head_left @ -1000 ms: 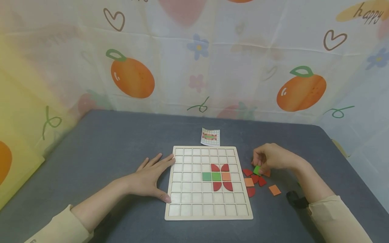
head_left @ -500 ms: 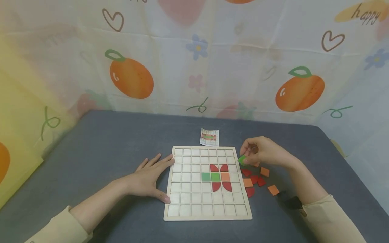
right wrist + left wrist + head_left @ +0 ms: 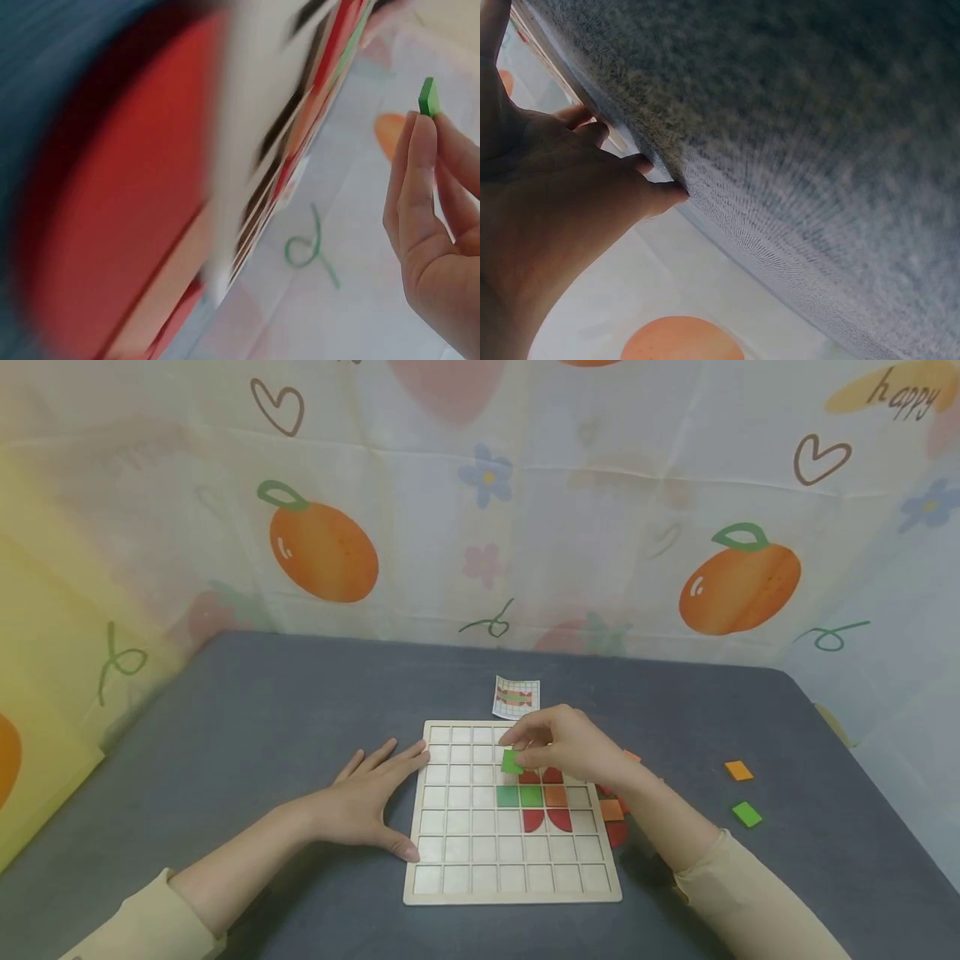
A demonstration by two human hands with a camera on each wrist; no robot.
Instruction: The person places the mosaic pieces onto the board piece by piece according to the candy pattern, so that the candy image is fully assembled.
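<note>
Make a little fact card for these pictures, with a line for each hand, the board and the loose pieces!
Left hand: spread, touching the left edge of the board
Right hand: pinches a green square over the board
On the board: two green squares, one orange square, four red pieces
Loose pieces: orange, green and red, right of the board

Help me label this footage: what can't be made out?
Head: board, several upper-right cells hidden by right hand.
Head: printed card, pattern too small to read cell by cell.
Right wrist: nearest red piece, blurred.
Left wrist: left hand, thumb cut off by the frame's edge.
</note>
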